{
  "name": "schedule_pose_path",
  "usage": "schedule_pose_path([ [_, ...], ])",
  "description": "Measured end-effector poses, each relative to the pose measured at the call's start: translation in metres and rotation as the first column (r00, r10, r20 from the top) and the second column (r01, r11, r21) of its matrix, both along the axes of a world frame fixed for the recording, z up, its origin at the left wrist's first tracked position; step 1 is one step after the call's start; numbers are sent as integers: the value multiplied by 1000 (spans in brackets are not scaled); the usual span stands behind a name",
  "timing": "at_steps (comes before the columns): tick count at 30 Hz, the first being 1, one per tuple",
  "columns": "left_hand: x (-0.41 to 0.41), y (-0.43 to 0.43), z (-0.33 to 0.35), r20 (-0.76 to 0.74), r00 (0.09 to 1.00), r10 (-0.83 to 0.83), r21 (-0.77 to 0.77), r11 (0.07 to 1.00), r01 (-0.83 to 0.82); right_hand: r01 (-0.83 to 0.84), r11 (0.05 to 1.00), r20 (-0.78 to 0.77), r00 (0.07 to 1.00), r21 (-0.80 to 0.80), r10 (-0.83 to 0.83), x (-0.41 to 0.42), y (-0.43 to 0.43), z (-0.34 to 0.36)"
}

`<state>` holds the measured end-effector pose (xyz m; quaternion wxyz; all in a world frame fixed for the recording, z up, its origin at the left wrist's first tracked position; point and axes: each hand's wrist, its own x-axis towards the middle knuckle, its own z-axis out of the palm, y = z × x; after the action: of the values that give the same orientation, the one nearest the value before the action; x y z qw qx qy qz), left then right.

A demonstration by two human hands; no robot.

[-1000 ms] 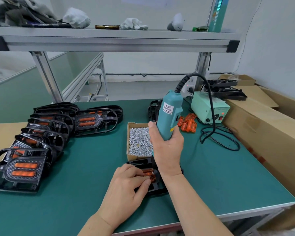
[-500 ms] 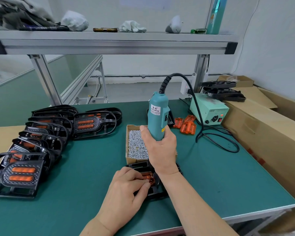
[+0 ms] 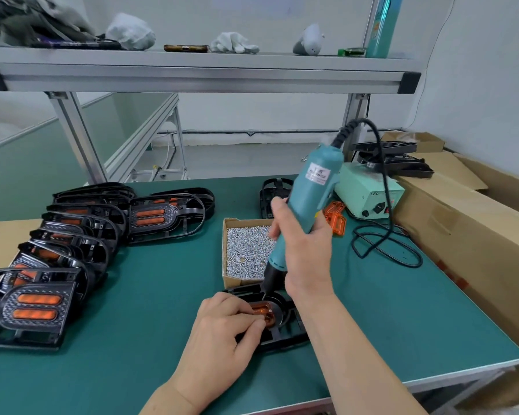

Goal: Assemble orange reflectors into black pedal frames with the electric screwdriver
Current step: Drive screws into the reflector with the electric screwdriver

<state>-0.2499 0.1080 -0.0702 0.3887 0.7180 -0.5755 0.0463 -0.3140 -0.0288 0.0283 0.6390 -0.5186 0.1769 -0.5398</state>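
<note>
A black pedal frame point(image 3: 285, 333) lies near the table's front edge with an orange reflector point(image 3: 263, 313) seated in it. My left hand point(image 3: 222, 330) rests on the frame, fingers curled and pinching the reflector's left end. My right hand point(image 3: 303, 250) grips the teal electric screwdriver point(image 3: 307, 202), tilted with its top to the right. Its bit tip point(image 3: 265, 295) hangs just above the reflector's far end. A cardboard box of silver screws point(image 3: 244, 250) sits directly behind the frame.
Several finished pedals point(image 3: 69, 247) overlap in a row on the left. Loose orange reflectors point(image 3: 336, 218) and a green power supply point(image 3: 369, 196) with a black cable point(image 3: 384, 253) lie at the right. Cardboard boxes point(image 3: 468, 235) border the right edge. An empty frame point(image 3: 271, 193) stands behind the screws.
The screwdriver has tilted from upright to leaning right and lifted, so its bit tip now shows above the reflector. My left hand has stayed on the frame.
</note>
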Motion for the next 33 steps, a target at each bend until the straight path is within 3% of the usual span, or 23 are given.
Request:
schedule_pose_path([
  [6, 22, -16, 23, -84, 993, 82, -19, 996, -84, 64, 931, 28, 996, 359, -80, 2, -20, -12],
  [10, 58, -44, 44, 5, 983, 183, 254, 951, -178, 0, 857, 67, 997, 515, -41, 4, -27, -27],
  [13, 75, -64, 52, 152, 979, 133, 466, 864, -190, 17, 807, 40, 998, 590, -50, 6, -31, -37],
  [16, 81, -78, 54, 348, 937, 36, 580, 777, -246, 24, 767, 11, 999, 642, -41, 9, -34, -45],
  [19, 83, -88, 57, 465, 884, -37, 585, 763, -276, 25, 760, -3, 1000, 650, -30, 12, -36, -48],
  [25, 79, -99, 52, 556, 823, -113, 531, 811, -247, 37, 768, -40, 999, 640, -15, 14, -35, -50],
  [33, 82, -92, 38, 390, 921, 7, 385, 907, -170, 34, 760, -47, 999, 649, -4, 11, -36, -52],
])
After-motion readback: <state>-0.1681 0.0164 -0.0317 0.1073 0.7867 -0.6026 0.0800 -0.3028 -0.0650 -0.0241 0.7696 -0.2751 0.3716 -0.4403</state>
